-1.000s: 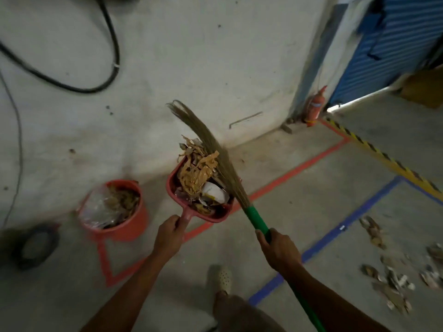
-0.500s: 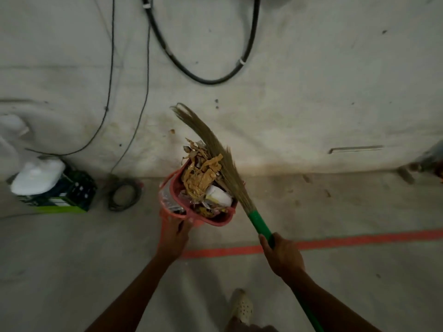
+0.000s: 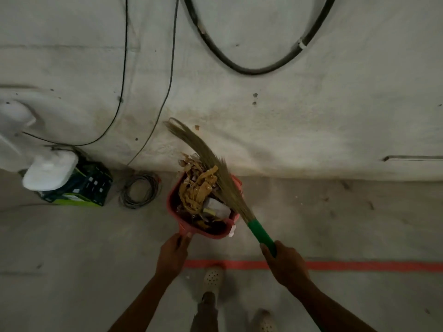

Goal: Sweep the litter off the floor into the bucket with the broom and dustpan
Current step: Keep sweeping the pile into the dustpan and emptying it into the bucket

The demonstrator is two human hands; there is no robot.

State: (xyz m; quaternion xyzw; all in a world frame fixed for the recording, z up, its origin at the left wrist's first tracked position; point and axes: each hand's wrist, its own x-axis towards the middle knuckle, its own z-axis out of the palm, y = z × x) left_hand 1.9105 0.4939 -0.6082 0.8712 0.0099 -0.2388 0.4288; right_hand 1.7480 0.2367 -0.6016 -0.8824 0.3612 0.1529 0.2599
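Over the bucket (image 3: 237, 184) now, dustpan (image 3: 208, 232) and broom (image 3: 260, 231).

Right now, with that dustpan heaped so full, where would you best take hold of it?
The dustpan is best held by its short handle at the near end, approached from the person's side, as the left hand grips it. Its tray is heaped with litter, and the broom in the right hand lies across the right rim, leaving no free edge there.

Dim, flat indoor lighting; no glare.
The wall (image 3: 287, 121) is brightest; the floor (image 3: 72, 259) darkens toward the lower edge. The white container (image 3: 50, 173) at the left edge is smeared by blur.
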